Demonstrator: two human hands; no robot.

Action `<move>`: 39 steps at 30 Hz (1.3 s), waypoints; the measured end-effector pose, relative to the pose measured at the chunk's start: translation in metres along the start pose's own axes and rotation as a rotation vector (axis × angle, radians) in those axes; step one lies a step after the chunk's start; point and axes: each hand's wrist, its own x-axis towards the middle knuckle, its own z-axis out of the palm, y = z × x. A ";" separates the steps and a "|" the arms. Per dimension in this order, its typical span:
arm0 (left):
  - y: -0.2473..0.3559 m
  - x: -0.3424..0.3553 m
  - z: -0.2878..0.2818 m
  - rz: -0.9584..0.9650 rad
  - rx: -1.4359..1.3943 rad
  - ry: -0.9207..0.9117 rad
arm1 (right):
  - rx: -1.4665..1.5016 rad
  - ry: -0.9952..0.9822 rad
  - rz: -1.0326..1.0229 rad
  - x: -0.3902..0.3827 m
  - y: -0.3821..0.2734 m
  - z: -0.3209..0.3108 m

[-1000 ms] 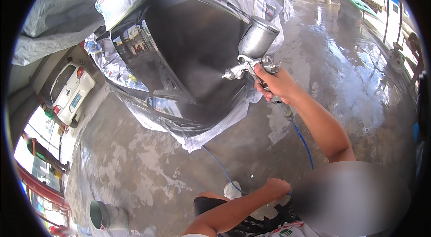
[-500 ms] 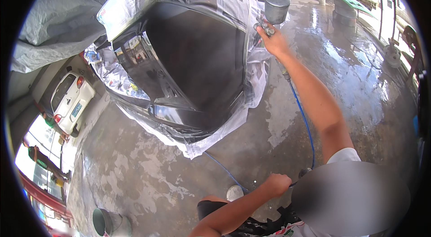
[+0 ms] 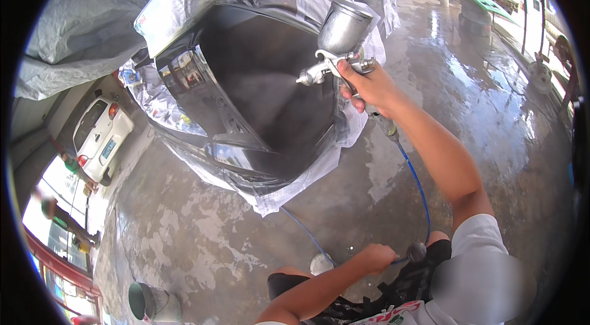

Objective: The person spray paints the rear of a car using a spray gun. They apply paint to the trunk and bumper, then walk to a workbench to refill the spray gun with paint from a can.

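Observation:
My right hand (image 3: 362,85) grips a silver spray gun (image 3: 326,70) with a metal cup (image 3: 341,27) on top and a blue hose (image 3: 412,171) hanging from its handle. A pale mist leaves the nozzle toward the dark painted car panel (image 3: 252,116), which is masked with newspaper and plastic sheeting (image 3: 166,5). Part of the panel's left side is glossy, while its middle looks duller. Low at my front, my left hand (image 3: 378,255) is closed around the lower stretch of the blue hose, beside a dark round fitting (image 3: 415,252).
A grey bucket (image 3: 161,306) and a pale container (image 3: 321,263) stand on the wet concrete floor (image 3: 184,233). At the left are a white car (image 3: 98,140) and people (image 3: 58,211). A green panel on a drum (image 3: 473,5) and metal railings line the right.
Half a second ago the spray gun was up at the panel's right edge. It has swung down and left over the dark panel. My left hand stays low on the hose.

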 end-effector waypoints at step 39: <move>-0.001 -0.007 -0.008 -0.051 0.012 0.150 | -0.304 0.132 -0.254 0.048 -0.060 0.023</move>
